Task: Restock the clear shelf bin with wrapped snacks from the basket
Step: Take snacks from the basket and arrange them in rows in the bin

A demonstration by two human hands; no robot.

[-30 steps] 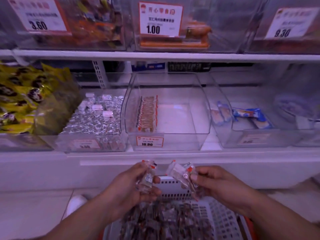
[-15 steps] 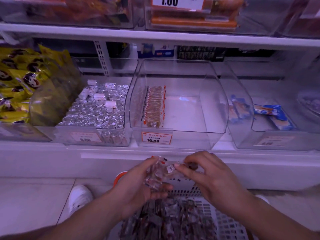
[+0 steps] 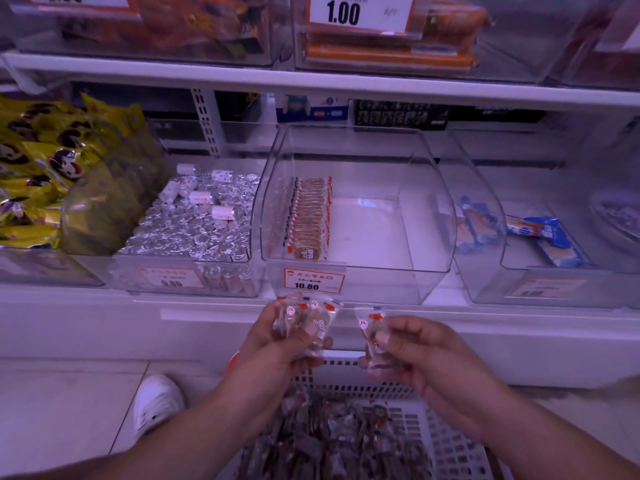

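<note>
Left hand (image 3: 277, 344): grips stack of wrapped snacks (image 3: 306, 322). Right hand (image 3: 422, 355): pinches single wrapped snack (image 3: 375, 344). Both below clear shelf bin (image 3: 426, 216), above white basket (image 3: 446, 441); snack row (image 3: 310, 220) along bin's left wall.

Lower shelf: long white shelf board (image 3: 104, 299) carrying a row of clear plastic bins
Centre: clear curved-front shelf bin (image 3: 429, 237) with a 10.80 price tag, one row of wrapped snacks (image 3: 310, 220) along its left wall
Left: clear bin of silver foil-wrapped sweets (image 3: 194, 230)
Floor: pale tiled floor (image 3: 62, 410) under a white slotted plastic basket (image 3: 446, 445)
</note>
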